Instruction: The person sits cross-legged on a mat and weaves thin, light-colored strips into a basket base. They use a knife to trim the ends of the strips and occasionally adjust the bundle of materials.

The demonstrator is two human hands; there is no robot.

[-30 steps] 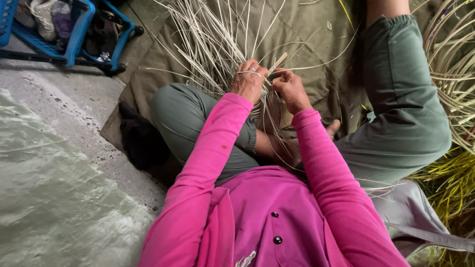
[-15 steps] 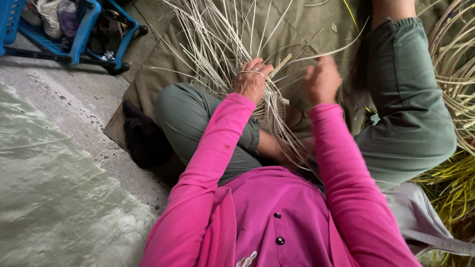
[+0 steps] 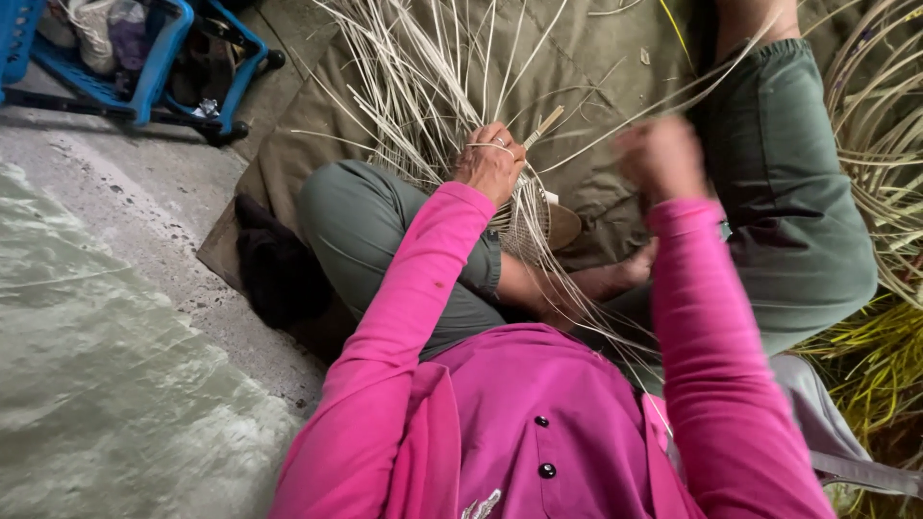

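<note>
Centre frame: a half-woven mat (image 3: pixel 524 226) of pale strips sits in the lap of a person seated cross-legged on the floor, its loose ends fanning up toward the top of the frame. The left hand (image 3: pixel 490 161) presses down on the woven edge, grip closed round a few strips (image 3: pixel 423 86) w/ one thin strand looped over the fingers, apparently to keep the weave from slipping while the other hand works. A short flat stick (image 3: pixel 543 125) pokes out just beyond that hand. The right hand (image 3: pixel 661 156), centre-right, is raised clear of the mat and blurred; it looks fisted, and one long strip (image 3: pixel 711 82) runs from about it to the upper right, prob. drawn taut, but whether the grip pinches it can't be told. Bright pink sleeves (image 3: pixel 423 279) fill the lower half; green trousers (image 3: pixel 365 221) cover the folded knees either side, giving the work a steady rest close to the body. A bare foot (image 3: pixel 630 269) shows between the legs, just below the mat. Under the person lies an olive-brown ground cloth (image 3: pixel 596 48), which keeps the strips off the grey concrete floor (image 3: pixel 115 221) at left. Upper left: a blue plastic crate (image 3: pixel 159 67) w/ odds and ends inside. Right edge: more bundled reeds (image 3: pixel 880 144), some green-yellow lower down, lying near the right knee.
</note>
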